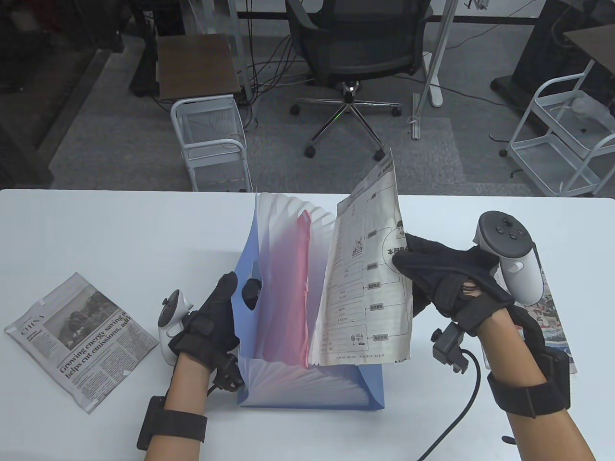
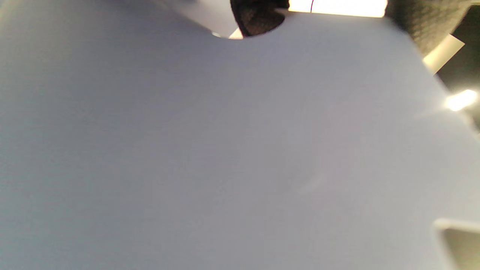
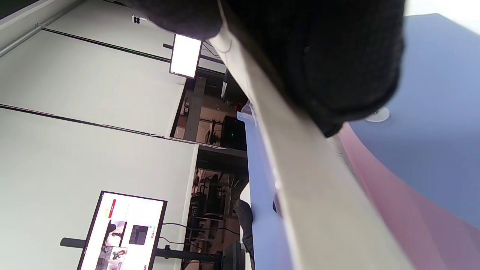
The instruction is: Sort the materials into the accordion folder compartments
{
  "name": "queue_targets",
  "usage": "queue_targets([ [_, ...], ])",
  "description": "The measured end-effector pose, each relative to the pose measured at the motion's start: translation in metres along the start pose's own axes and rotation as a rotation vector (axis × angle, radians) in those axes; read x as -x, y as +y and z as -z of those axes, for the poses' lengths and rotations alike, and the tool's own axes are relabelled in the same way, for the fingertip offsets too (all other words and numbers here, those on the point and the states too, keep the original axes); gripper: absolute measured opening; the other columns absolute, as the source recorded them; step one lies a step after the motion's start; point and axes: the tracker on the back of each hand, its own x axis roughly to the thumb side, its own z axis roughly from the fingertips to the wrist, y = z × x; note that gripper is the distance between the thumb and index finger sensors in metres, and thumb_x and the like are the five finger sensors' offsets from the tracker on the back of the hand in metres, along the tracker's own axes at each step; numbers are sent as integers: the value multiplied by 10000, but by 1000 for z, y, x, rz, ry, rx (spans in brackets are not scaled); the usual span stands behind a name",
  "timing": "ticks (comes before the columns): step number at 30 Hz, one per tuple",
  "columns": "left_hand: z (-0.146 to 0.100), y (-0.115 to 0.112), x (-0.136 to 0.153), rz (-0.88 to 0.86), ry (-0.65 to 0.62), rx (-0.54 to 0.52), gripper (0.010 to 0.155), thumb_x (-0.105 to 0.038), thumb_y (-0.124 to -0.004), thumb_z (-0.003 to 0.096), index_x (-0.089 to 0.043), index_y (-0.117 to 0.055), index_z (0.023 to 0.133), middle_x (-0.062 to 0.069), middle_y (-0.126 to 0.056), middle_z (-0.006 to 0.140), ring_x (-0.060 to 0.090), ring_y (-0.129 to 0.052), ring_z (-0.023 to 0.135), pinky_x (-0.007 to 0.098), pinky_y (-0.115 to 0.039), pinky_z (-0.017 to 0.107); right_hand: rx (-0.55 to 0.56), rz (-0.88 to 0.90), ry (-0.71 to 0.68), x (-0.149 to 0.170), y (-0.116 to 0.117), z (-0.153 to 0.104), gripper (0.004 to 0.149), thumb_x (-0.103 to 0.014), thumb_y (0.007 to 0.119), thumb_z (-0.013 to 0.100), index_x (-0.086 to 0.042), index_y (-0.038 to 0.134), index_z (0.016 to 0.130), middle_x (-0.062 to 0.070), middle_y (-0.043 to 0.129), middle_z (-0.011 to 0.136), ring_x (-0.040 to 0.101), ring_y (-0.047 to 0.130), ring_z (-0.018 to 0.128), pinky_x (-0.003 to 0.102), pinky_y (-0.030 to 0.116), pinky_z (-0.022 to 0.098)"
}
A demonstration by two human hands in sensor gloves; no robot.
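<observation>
A blue translucent accordion folder [image 1: 288, 307] stands fanned open in the middle of the white table [image 1: 96, 225], with a pink sheet [image 1: 293, 288] in one compartment. My left hand [image 1: 226, 307] grips the folder's left outer cover, thumb outside and a fingertip showing through the plastic; that cover [image 2: 225, 150] fills the left wrist view. My right hand [image 1: 432, 273] pinches a folded newspaper sheet with a printed diagram [image 1: 370, 278], held upright with its lower edge among the folder's right-side pockets. The right wrist view shows the sheet's edge [image 3: 300, 157] under the gloved fingers [image 3: 318, 56].
A folded English-language newspaper [image 1: 81, 336] lies on the table at the left. Another colourful paper [image 1: 552, 317] lies under my right forearm at the right. An office chair [image 1: 355, 53] and wire carts [image 1: 211, 139] stand on the floor beyond the table's far edge.
</observation>
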Motion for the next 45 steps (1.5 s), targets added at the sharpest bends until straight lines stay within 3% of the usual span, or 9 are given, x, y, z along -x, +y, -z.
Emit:
queue_targets([
  [20, 0, 0, 0, 1, 0, 0, 746, -754, -661, 629, -118, -658, 1020, 315, -32, 1218, 625, -12, 1006, 744, -220, 596, -99, 5, 47, 12, 11, 28, 513, -240, 669, 639, -33, 523, 1084, 227, 809, 971, 438, 1042, 518, 375, 948, 268],
  [25, 0, 0, 0, 1, 0, 1, 747, -753, -660, 630, -118, -655, 1021, 314, -34, 1218, 626, -12, 1005, 744, -220, 597, -22, -32, 90, 18, 13, 34, 496, -317, 654, 646, -57, 602, 1065, 248, 829, 945, 442, 1032, 497, 358, 944, 269],
  [32, 0, 0, 0, 2, 1, 2, 747, -755, -658, 630, -119, -655, 1021, 314, -33, 1218, 626, -13, 1004, 745, -220, 596, 98, -278, 164, 18, 17, 39, 488, -358, 659, 641, -69, 669, 1034, 161, 925, 733, 373, 1028, 337, 296, 904, 177],
  [41, 0, 0, 0, 0, 1, 2, 747, -754, -659, 630, -117, -656, 1021, 314, -32, 1218, 626, -12, 1005, 745, -219, 596, 265, -456, 222, 14, 22, 44, 482, -352, 811, 593, -65, 712, 967, 46, 1017, 557, 298, 1049, 199, 244, 883, 60],
  [45, 0, 0, 0, 1, 1, 1, 747, -754, -661, 629, -118, -658, 1020, 314, -33, 1218, 627, -12, 1004, 745, -220, 595, 302, -552, 229, 13, 26, 45, 405, -373, 794, 598, -110, 768, 906, 33, 1035, 540, 299, 1055, 195, 243, 887, 51],
])
